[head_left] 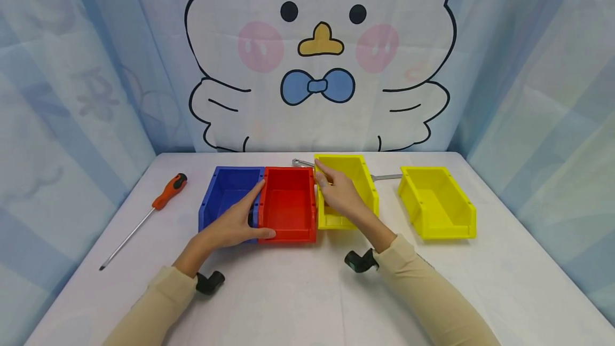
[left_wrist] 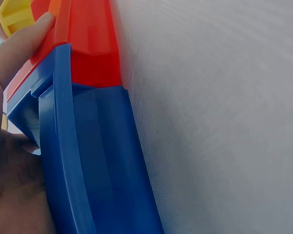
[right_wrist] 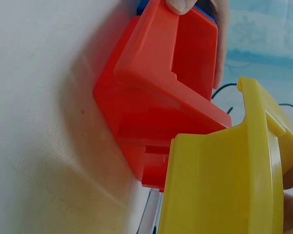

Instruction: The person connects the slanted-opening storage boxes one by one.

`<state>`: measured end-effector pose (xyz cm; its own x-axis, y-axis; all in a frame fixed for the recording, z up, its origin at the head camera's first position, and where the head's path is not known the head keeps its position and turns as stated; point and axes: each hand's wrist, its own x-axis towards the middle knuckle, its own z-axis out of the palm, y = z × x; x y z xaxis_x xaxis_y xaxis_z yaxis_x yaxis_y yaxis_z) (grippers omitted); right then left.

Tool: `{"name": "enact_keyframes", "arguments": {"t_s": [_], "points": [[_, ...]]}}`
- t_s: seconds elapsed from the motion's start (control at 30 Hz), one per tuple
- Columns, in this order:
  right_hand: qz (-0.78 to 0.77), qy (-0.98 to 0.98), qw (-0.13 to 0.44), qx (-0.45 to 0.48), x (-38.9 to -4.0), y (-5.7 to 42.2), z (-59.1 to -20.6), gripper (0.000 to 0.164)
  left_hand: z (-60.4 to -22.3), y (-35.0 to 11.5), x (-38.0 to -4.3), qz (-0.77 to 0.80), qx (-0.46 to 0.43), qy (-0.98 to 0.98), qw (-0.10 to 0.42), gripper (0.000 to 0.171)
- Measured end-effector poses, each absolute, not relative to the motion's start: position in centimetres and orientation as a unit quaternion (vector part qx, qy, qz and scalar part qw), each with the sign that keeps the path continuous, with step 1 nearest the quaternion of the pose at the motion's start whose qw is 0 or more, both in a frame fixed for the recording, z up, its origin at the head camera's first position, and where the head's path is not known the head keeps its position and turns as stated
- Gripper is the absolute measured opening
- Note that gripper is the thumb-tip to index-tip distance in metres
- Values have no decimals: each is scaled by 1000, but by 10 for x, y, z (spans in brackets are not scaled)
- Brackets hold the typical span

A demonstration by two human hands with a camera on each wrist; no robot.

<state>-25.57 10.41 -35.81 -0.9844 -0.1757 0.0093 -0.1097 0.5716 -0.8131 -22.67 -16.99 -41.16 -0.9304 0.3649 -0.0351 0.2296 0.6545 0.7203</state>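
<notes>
My left hand (head_left: 235,223) holds the red bin (head_left: 290,204) at its left side, with the thumb on the front rim and the index finger along the wall shared with the blue bin (head_left: 226,191). Some of its fingers are hidden inside the blue bin. With my right hand (head_left: 340,192) I grip the left wall of a yellow bin (head_left: 357,175), right beside the red one. In the right wrist view, that yellow bin (right_wrist: 215,185) overlaps the red bin's side (right_wrist: 151,112); whether they are joined I cannot tell.
A metal ring-ended tool (head_left: 301,163) pokes out behind the held yellow bin, and a flat metal shank (head_left: 386,177) shows to its right. Another yellow bin (head_left: 437,204) stands at the right. An orange-handled screwdriver (head_left: 168,191) lies at the left on the white table (head_left: 288,303).
</notes>
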Motion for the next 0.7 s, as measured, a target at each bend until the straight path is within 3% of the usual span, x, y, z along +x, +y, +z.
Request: {"name": "enact_keyframes", "arguments": {"t_s": [0.7], "points": [[-462,883,20,-84,-254,104,-366,52,-411,-170,-226,381,165,905,87,124]]}}
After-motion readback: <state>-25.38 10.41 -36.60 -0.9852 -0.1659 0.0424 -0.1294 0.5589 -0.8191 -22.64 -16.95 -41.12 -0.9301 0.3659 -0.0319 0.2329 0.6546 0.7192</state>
